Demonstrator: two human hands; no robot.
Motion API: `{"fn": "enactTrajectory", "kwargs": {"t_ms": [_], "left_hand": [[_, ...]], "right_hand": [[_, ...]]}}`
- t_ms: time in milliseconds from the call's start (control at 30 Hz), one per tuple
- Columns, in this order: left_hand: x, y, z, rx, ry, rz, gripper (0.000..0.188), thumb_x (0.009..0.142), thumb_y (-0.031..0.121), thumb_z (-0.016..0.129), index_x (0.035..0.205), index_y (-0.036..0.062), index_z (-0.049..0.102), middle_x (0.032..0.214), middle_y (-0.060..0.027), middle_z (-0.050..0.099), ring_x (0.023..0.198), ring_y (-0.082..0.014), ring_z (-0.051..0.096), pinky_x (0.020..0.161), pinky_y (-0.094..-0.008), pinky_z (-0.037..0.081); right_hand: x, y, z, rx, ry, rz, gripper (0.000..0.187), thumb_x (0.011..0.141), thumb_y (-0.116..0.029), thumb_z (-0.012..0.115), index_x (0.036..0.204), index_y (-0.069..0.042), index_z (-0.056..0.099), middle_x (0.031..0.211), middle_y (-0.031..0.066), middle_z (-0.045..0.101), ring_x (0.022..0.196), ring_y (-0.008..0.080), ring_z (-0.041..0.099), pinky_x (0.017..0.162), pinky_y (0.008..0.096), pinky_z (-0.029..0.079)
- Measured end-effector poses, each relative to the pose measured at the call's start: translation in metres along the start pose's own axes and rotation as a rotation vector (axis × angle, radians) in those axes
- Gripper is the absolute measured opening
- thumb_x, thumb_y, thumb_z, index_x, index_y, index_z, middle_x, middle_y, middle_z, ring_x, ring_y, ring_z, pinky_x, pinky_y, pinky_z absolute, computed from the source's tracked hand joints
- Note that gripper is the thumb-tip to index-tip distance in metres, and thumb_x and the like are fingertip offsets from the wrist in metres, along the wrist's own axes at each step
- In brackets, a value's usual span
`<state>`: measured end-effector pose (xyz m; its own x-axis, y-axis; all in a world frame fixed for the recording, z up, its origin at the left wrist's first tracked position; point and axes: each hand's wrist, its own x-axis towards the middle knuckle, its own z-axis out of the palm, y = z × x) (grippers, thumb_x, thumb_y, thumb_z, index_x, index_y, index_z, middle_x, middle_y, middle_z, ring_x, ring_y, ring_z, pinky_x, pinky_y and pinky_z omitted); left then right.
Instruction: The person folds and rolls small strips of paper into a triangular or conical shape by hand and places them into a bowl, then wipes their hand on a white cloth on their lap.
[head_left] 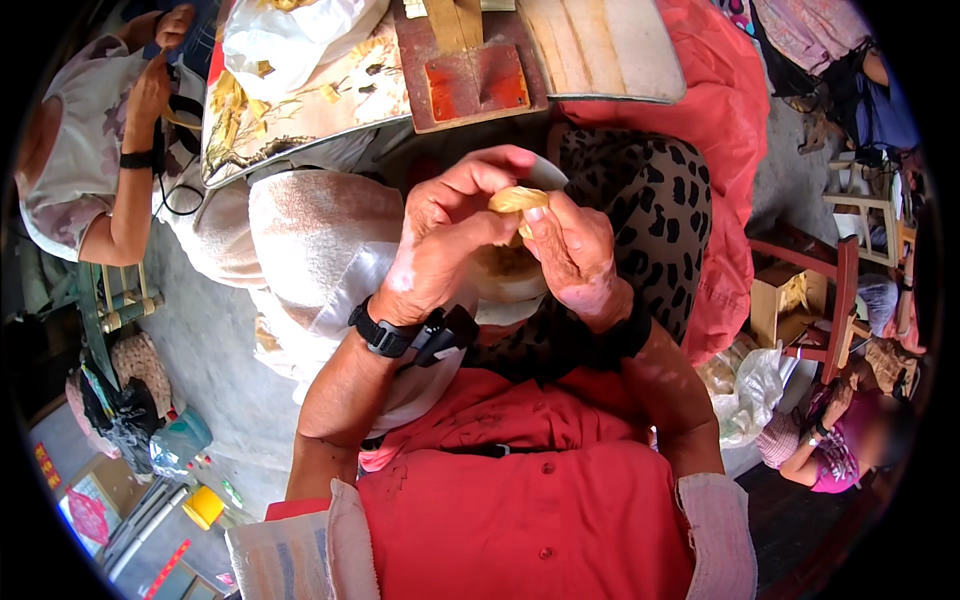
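In front of my chest I hold a small, yellowish, oval piece with a ridged surface (518, 199). My left hand (440, 225) is curled with its thumb against the piece's near left side. My right hand (578, 250) pinches the piece from the right between thumb and fingers. Below my hands a pale round bowl (510, 288) sits at my lap, partly hidden, with brownish-yellow bits inside. A white towel (320, 225) covers my left leg. Leopard-spotted cloth (660, 200) covers the right one.
Ahead stands a low table (370, 85) bearing a white plastic bag (295, 40), yellow scraps and a wooden block fixture with a red plate (478, 82). A co-worker (90, 150) sits at the left. On the right are a wooden box (785, 305) and another person (835, 440).
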<state>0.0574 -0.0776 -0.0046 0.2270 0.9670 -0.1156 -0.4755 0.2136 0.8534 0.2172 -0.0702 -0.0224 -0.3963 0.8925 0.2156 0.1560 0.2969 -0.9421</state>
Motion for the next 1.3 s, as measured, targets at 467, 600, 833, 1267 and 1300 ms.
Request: {"fn": "enactTrajectory", "kwargs": {"t_ms": [467,600,833,1267,1300], "left_hand": [[-0.014,0.007,-0.011,0.232,-0.057,-0.057,0.019,0.094,0.013,0.054,0.089,-0.004,0.06,0.08,-0.0072,0.062,0.065,-0.0112,0.059,0.063,-0.024,0.049],[-0.018,0.012,-0.014,0.255,-0.097,-0.026,0.018,0.094,0.007,0.051,0.085,-0.0036,0.061,0.077,-0.0048,0.064,0.067,-0.0072,0.059,0.062,-0.0207,0.047],[-0.022,0.028,-0.016,0.386,-0.225,0.024,0.013,0.091,0.005,0.054,0.085,-0.0047,0.06,0.078,-0.0071,0.061,0.066,-0.0108,0.06,0.062,-0.0224,0.048],[-0.028,0.041,-0.023,0.472,-0.269,-0.031,0.009,0.086,-0.003,0.054,0.08,-0.0063,0.06,0.076,-0.0091,0.06,0.064,-0.0133,0.063,0.058,-0.0228,0.048],[-0.029,0.042,-0.024,0.471,-0.268,-0.031,0.009,0.086,-0.003,0.054,0.08,-0.0063,0.06,0.076,-0.0091,0.06,0.064,-0.0133,0.063,0.058,-0.0228,0.048]], "right_hand": [[0.011,-0.011,-0.016,-0.36,-0.003,-0.403,0.011,0.078,-0.001,0.063,0.086,0.001,0.055,0.066,0.0117,0.054,0.058,0.03,0.06,0.052,0.0368,0.048],[0.009,-0.021,-0.029,-0.299,-0.105,-0.337,0.02,0.077,-0.007,0.069,0.091,0.001,0.057,0.077,0.0137,0.063,0.065,0.0305,0.064,0.055,0.0353,0.051],[0.007,-0.033,-0.036,-0.304,-0.23,-0.334,0.029,0.077,-0.014,0.072,0.096,0.0,0.056,0.08,0.0131,0.064,0.066,0.0302,0.064,0.055,0.0352,0.051],[0.006,-0.042,-0.038,-0.344,-0.288,-0.349,0.031,0.075,-0.015,0.074,0.099,-0.002,0.058,0.074,0.0113,0.063,0.065,0.0281,0.064,0.053,0.0339,0.05],[0.006,-0.045,-0.039,-0.345,-0.31,-0.309,0.031,0.075,-0.015,0.074,0.098,-0.001,0.059,0.075,0.0121,0.064,0.066,0.0287,0.064,0.053,0.0342,0.05]]}}
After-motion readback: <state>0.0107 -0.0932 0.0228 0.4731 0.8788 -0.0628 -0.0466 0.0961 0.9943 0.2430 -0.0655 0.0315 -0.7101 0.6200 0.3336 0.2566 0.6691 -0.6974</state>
